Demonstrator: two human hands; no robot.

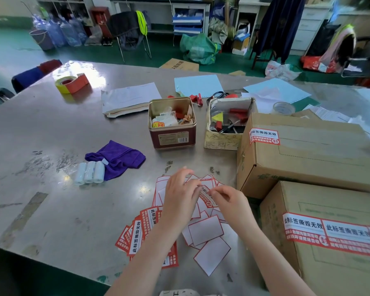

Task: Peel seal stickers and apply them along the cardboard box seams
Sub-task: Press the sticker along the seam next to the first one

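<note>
Head view: the peel step is in hand. The left hand and right hand meet over a seal sticker, held above the spent backing sheets on the steel table. The right hand's fingertips pinch the sticker's edge; the left hand's fingers curl at its other end, though the exact grip cannot be told. Next move, by judgement: separate sticker from backing, then carry it to a seam on the near cardboard box, just right of the hands.
</note>
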